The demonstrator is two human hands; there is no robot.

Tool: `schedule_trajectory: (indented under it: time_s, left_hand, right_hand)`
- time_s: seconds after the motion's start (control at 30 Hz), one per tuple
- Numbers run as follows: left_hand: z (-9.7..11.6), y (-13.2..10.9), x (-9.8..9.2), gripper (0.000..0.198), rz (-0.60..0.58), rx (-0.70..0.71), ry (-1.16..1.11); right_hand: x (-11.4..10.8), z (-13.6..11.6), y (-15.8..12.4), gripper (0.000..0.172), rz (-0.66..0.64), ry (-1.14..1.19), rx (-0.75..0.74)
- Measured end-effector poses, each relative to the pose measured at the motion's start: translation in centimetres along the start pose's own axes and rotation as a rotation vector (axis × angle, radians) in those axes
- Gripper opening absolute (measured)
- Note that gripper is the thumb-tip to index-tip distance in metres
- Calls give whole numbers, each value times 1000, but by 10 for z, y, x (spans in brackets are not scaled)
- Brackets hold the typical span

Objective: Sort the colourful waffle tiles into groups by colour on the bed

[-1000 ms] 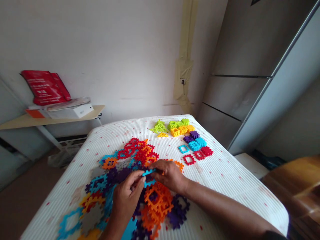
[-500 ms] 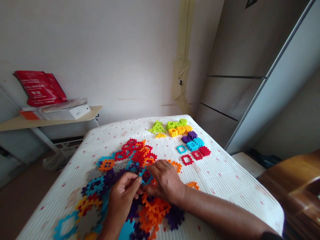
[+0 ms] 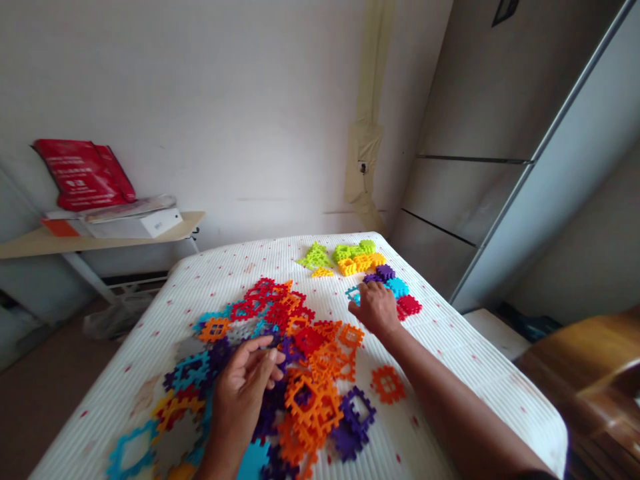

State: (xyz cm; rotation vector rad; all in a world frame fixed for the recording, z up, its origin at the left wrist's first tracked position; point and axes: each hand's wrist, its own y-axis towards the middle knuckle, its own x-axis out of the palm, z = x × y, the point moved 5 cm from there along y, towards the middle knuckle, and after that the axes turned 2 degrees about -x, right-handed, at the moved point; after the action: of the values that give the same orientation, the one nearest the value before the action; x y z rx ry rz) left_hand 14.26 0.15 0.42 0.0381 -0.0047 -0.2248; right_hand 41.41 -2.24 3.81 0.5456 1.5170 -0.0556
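My left hand hovers above the heap of interlocking plastic pieces, its fingers loosely curled and apart with nothing visible in them. Under and beside it lie purple pieces and a pile of orange pieces. Farther off, my right hand reaches over the sorted stacks, palm down with fingers bent. A light-blue square frame piece shows at its thumb side, apparently in its grip; the fingertips are hidden. Just beyond the hand are a light-blue stack, a purple stack and a red stack.
Green triangles, green stacks and yellow stacks stand at the table's far end. A single orange window piece lies right of the heap. A side shelf holds a red bag; a refrigerator stands at right.
My right hand has left the heap and moved forward and right to the sorted stacks, with the light-blue piece from between the hands. My left hand has stayed over the heap, its pinch loosened.
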Motion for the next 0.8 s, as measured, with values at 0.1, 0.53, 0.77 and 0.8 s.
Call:
schedule_trajectory:
  time_s: [0.1,0.53,0.77,0.8]
  left_hand:
    - [-1,0,0,44,-2,-9,5]
    - [-3,0,-2,43,-4,-4,12]
    - [6,-1,-7,38,59,33,2]
    - [8,0,-11,37,92,48,5]
  right_hand:
    - [17,19,8,31,-57,-52,75]
    - [29,23,10,31,-102,-75,87]
    - [24,17,8,28,-96,-91,39]
    - [24,17,8,29,-88,-91,29]
